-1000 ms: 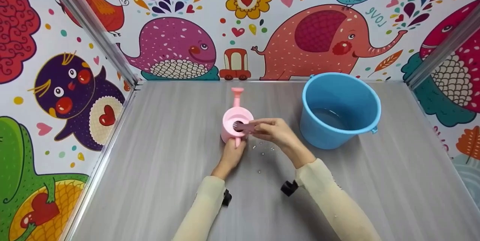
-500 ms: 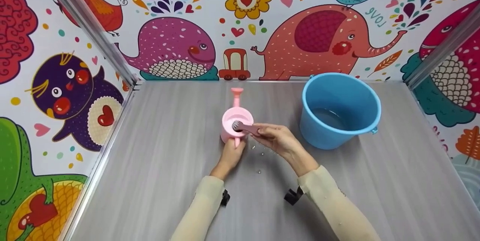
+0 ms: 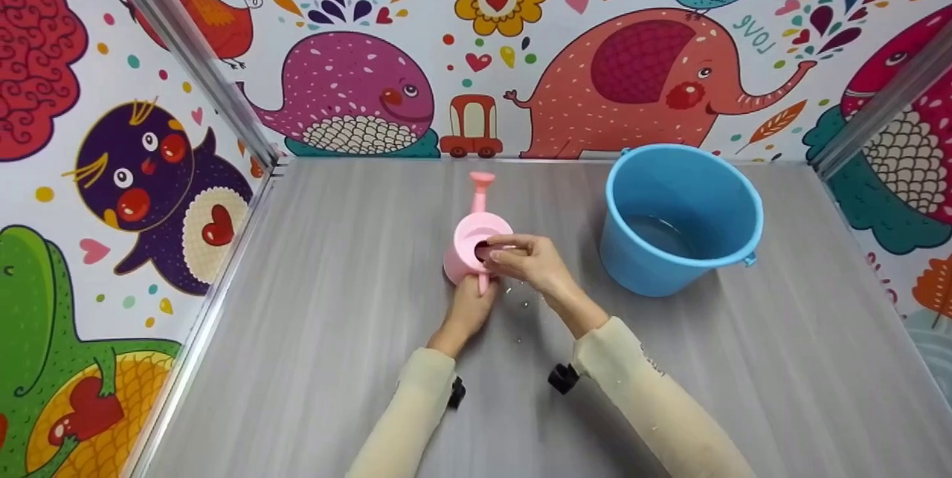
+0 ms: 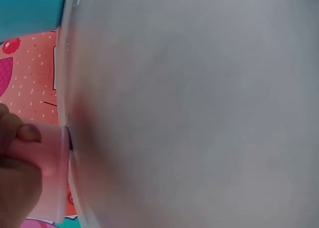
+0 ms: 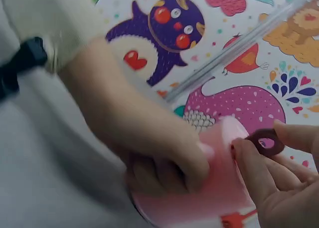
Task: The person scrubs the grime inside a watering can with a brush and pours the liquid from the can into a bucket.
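Observation:
A pink watering can (image 3: 455,264) stands on the grey table, its spout pointing toward the back wall. My left hand (image 3: 472,307) grips the can's handle, and in the left wrist view the fingers (image 4: 11,128) curl round it. Over the can's opening, my right hand (image 3: 537,264) pinches a brown-mauve brush. The looped handle end of this brush (image 5: 276,149) shows between thumb and fingers in the right wrist view. Its bristle head is hidden inside the can.
To the right of the can stands a blue bucket (image 3: 632,262). Several small clear drops (image 3: 526,305) lie on the table beside the right hand. A patterned wall (image 3: 357,91) with metal corner rails closes off the back and sides.
Half a second ago the brush's bristles and handle showed above the opening; now the right hand has moved left and the brush sits deeper in the can. The left hand keeps its grip.

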Action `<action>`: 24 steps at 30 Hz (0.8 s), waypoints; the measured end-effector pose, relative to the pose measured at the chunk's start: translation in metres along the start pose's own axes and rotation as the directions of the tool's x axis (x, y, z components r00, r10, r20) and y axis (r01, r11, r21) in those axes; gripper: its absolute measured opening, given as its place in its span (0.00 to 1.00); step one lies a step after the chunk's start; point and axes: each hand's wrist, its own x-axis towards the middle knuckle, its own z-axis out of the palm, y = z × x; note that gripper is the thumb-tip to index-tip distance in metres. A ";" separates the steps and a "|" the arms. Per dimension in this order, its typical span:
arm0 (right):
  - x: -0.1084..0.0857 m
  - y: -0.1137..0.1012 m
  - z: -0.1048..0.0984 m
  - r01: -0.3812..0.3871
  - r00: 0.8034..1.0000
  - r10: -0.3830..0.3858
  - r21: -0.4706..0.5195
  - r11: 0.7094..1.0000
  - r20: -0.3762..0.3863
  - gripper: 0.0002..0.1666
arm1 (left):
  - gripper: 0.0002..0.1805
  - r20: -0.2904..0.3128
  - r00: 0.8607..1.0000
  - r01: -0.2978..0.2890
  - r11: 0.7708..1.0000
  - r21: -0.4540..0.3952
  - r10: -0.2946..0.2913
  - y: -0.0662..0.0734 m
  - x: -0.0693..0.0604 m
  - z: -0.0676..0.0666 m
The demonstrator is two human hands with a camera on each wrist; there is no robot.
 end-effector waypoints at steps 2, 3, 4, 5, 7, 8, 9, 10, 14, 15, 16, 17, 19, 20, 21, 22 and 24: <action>-0.001 0.002 -0.001 0.115 0.993 -0.119 -0.166 0.979 -0.017 0.17 | 0.18 -0.013 1.000 0.012 1.000 -0.025 -0.012 0.000 0.000 0.002; -0.002 0.004 -0.001 0.175 0.982 -0.187 -0.264 0.949 -0.021 0.15 | 0.18 -0.019 1.000 0.017 0.999 -0.035 -0.018 0.000 0.000 0.002; -0.003 0.005 -0.001 0.235 0.965 -0.260 -0.361 0.902 -0.021 0.14 | 0.18 -0.023 0.999 0.020 0.999 -0.044 -0.021 0.000 0.000 0.002; -0.004 0.007 -0.001 0.288 0.944 -0.330 -0.451 0.845 -0.015 0.12 | 0.18 -0.029 0.999 0.020 0.999 -0.048 -0.021 0.000 0.001 0.002; -0.006 0.009 -0.001 0.365 0.888 -0.459 -0.622 0.693 0.010 0.09 | 0.18 -0.033 0.999 0.016 0.999 -0.049 -0.018 0.000 0.001 0.002; -0.007 0.011 -0.001 0.401 0.857 -0.514 -0.677 0.617 0.039 0.09 | 0.18 -0.035 0.999 0.012 0.999 -0.047 -0.013 0.000 0.001 0.002; -0.007 0.012 -0.001 0.435 0.821 -0.565 -0.725 0.534 0.077 0.09 | 0.18 -0.035 0.999 0.011 0.999 -0.047 -0.012 0.000 0.002 0.002; -0.008 0.013 -0.002 0.463 0.789 -0.604 -0.757 0.461 0.114 0.09 | 0.18 -0.037 0.999 0.008 0.999 -0.046 -0.010 0.000 0.002 0.002; -0.007 0.017 -0.003 0.514 0.698 -0.671 -0.827 0.227 0.249 0.11 | 0.15 -0.041 0.999 -0.018 1.000 -0.005 0.018 0.001 0.003 0.002; -0.006 0.017 -0.003 0.518 0.683 -0.677 -0.835 0.184 0.274 0.11 | 0.14 -0.043 0.999 -0.029 1.000 0.011 0.029 0.001 0.003 0.002; -0.006 0.017 -0.003 0.520 0.670 -0.683 -0.840 0.152 0.292 0.11 | 0.13 -0.045 0.998 -0.041 0.999 0.028 0.042 0.002 0.003 0.003; -0.005 0.018 -0.003 0.520 0.656 -0.689 -0.846 0.119 0.307 0.11 | 0.12 -0.049 0.997 -0.055 0.998 0.042 0.057 0.002 0.003 0.003; -0.002 0.019 -0.003 0.523 0.621 -0.707 -0.851 0.052 0.339 0.11 | 0.11 -0.065 0.995 -0.070 0.996 0.058 0.074 0.002 0.004 0.005; 0.000 0.020 -0.004 0.526 0.600 -0.717 -0.850 0.020 0.355 0.10 | 0.11 -0.076 0.994 -0.068 0.996 0.056 0.072 0.002 0.004 0.006; 0.001 0.021 -0.004 0.530 0.578 -0.727 -0.848 -0.012 0.371 0.10 | 0.11 -0.089 0.994 -0.061 0.997 0.047 0.065 0.002 0.004 0.007; 0.003 0.023 -0.005 0.530 0.554 -0.739 -0.847 -0.043 0.384 0.10 | 0.11 -0.101 0.993 -0.051 0.998 0.035 0.054 0.002 0.003 0.009; 0.007 0.024 -0.008 0.527 0.506 -0.764 -0.845 -0.095 0.401 0.09 | 0.12 -0.119 0.992 -0.035 0.999 0.020 0.038 0.003 0.002 0.012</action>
